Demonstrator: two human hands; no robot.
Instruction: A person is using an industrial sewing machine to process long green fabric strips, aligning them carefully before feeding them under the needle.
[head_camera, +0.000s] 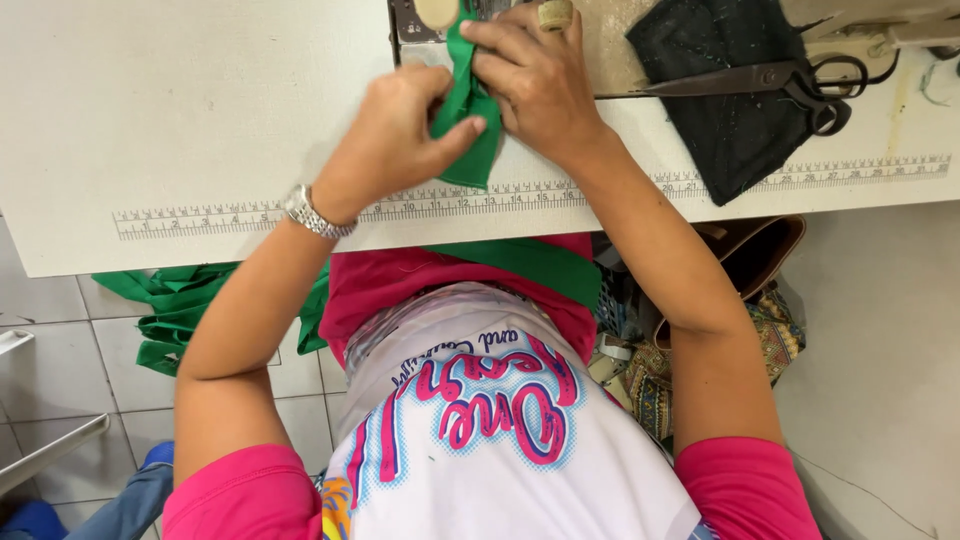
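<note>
A strip of green fabric (466, 105) lies on the white sewing table (200, 110), running up toward the metal machine bed at the top edge. My left hand (390, 135) pinches the strip's lower part between thumb and fingers; a metal watch (312, 213) is on that wrist. My right hand (535, 80) presses flat on the fabric's right side, fingers pointing left across it. More green fabric (530, 265) hangs off the table's front edge into my lap.
Black-handled scissors (770, 80) rest on a dark fabric piece (725, 130) at the table's right. A printed ruler (200, 217) runs along the front edge. A green fabric pile (175, 305) lies on the tiled floor at left; patterned bags (770, 330) stand at right.
</note>
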